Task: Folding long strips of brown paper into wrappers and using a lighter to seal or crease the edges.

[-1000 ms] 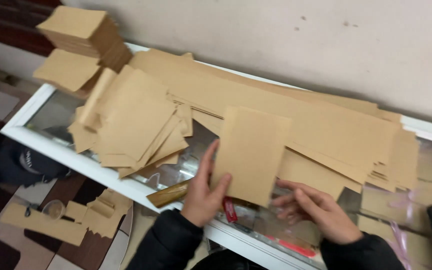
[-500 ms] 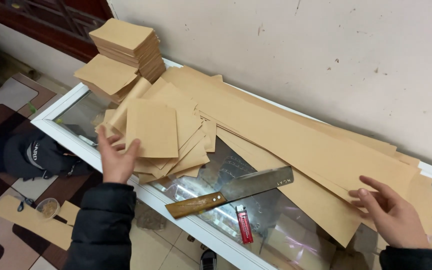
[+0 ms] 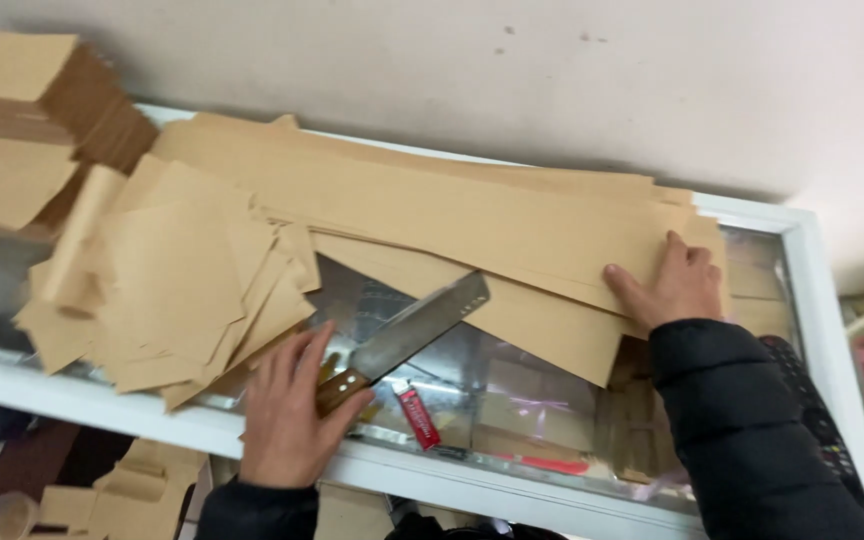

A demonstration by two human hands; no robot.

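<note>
My left hand (image 3: pixel 287 415) lies at the wooden handle of a broad cleaver-like knife (image 3: pixel 417 330), the handle sitting between thumb and forefinger; whether the grip is closed is unclear. The blade points up and right across the glass. My right hand (image 3: pixel 667 285) presses flat, fingers apart, on the right end of a pile of long brown paper strips (image 3: pixel 452 215). A loose heap of cut brown paper squares (image 3: pixel 177 280) lies left of the knife, just above my left hand.
The glass counter has a white frame (image 3: pixel 512 485). A red lighter (image 3: pixel 417 415) lies beside the knife handle. A black remote (image 3: pixel 812 420) sits by my right sleeve. Stacks of brown sheets (image 3: pixel 22 110) stand at the back left. More paper scraps (image 3: pixel 137 495) lie below.
My left hand let go of the cut square on the heap and came right to the knife handle. My right hand moved up onto the long strips. The view shifted right.
</note>
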